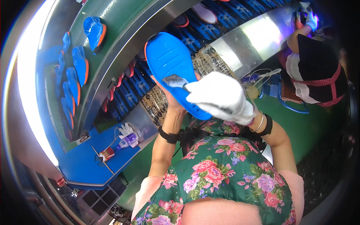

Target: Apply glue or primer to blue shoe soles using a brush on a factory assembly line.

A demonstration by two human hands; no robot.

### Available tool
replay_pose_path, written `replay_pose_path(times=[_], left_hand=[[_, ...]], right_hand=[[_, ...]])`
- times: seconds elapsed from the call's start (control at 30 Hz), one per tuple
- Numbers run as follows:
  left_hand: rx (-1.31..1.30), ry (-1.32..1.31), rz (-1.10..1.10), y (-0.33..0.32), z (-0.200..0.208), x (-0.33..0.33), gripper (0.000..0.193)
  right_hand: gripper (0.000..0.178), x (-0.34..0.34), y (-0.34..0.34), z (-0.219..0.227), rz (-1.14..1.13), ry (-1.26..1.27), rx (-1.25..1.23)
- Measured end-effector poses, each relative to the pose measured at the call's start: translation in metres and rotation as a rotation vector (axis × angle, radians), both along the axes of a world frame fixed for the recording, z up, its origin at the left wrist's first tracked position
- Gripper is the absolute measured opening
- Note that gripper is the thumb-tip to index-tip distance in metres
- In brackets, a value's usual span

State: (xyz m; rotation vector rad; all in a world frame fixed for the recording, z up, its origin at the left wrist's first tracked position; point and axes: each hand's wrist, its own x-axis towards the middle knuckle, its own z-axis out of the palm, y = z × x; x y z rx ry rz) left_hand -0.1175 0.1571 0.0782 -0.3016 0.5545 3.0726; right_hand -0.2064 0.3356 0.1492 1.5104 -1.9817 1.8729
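My bare left hand is closed around a blue shoe sole with an orange edge, held up from beneath. Most of its fingers are hidden behind the sole. In a white glove, my right hand grips a brush whose handle the glove covers. The brush's dark, wet-looking bristles lie on the sole's inner face near its middle. Shallow grooves cross the wide end of the sole, and small holes show at the end toward me.
Several blue soles ride on a green belt at the left. Below its metal edge hang blue racks with shoe parts. A blue side table carries a bottle and a white glove. A co-worker sits at the right.
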Motion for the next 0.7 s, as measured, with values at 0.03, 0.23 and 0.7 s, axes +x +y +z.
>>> replay_pose_path(times=[0.03,0.23,0.7], left_hand=[[-0.035,-0.040,0.000,0.001,0.000,0.000,0.117],[0.040,-0.017,0.002,-0.001,-0.004,0.002,0.116],[-0.046,0.110,-0.050,0.001,-0.013,-0.001,0.096]], right_hand=[[0.029,0.003,0.002,-0.004,0.044,0.045,-0.001],[0.025,0.005,0.008,-0.011,0.061,-0.217,-0.032],[0.024,0.035,0.021,-0.026,0.000,-0.004,-0.031]])
